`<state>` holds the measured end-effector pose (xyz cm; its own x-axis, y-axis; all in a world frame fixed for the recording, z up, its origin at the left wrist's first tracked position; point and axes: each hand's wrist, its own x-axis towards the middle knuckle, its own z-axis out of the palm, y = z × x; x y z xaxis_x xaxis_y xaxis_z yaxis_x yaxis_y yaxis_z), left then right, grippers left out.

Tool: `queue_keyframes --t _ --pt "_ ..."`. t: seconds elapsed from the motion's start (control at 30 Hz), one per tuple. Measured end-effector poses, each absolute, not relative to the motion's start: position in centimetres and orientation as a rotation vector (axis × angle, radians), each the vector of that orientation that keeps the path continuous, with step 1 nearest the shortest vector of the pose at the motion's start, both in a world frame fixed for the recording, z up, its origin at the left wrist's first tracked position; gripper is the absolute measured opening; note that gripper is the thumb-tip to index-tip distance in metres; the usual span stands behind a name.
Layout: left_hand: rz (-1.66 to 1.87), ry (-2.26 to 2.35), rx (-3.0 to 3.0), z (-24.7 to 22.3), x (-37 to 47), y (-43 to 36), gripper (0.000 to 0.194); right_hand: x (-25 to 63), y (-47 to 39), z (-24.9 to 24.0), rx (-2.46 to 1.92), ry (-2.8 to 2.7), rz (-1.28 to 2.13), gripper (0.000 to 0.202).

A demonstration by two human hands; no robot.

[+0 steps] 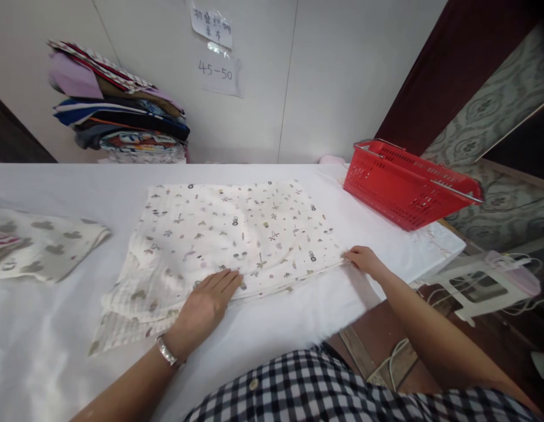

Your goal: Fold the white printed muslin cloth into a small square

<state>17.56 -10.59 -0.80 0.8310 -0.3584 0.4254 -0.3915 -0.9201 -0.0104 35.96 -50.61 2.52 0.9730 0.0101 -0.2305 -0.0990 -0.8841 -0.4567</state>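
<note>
Black-and-white checked garment (298,390), pale button (253,384), silvery wrist bracelet (166,351)

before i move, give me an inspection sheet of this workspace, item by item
surface: white table cover, creased at left
job's things: printed cloth, layered, lower left uneven
clutter: red basket at right; second patterned cloth at left
hands: left hand flat on cloth; right hand, fingers pinching its right corner
cables: white cord below the table's right side
surroundings: folded fabric stack beyond far edge; paper signs on wall
</note>
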Motion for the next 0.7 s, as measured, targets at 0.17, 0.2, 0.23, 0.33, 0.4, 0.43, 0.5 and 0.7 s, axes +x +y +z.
queue_keyframes --t 0.17,0.2,0.23,0.33,0.4,0.43,0.5,0.7 --pt "0.633 -0.582 2.911 -0.6 17.6 -10.6 0.042 36.6 -50.4 2.8 -2.756 0.059 0.41 0.023" --pt "0.628 -0.58 2.908 -0.7 17.6 -10.6 0.042 36.8 -50.3 2.9 -2.775 0.059 0.432 0.024" --pt "0.624 -0.578 2.906 -0.7 17.5 -10.6 0.042 36.9 -50.3 3.0 -2.789 0.059 0.451 0.025" --pt "0.617 -0.569 2.903 -0.9 17.5 -10.6 0.042 37.0 -50.1 3.3 -2.803 0.062 0.484 0.026" --pt "0.617 -0.567 2.912 -1.0 17.5 -10.6 0.041 36.6 -50.0 3.4 -2.791 0.058 0.469 0.024" --pt "0.616 -0.572 2.922 -1.0 17.5 -10.6 0.041 36.4 -49.9 3.4 -2.779 0.056 0.452 0.023" --pt "0.617 -0.585 2.944 -0.9 17.4 -10.7 0.041 35.8 -49.8 3.3 -2.746 0.053 0.413 0.023" --pt "0.628 -0.539 2.968 -0.1 17.1 -11.2 0.04 34.5 -50.7 3.7 -2.295 0.152 0.293 0.026"
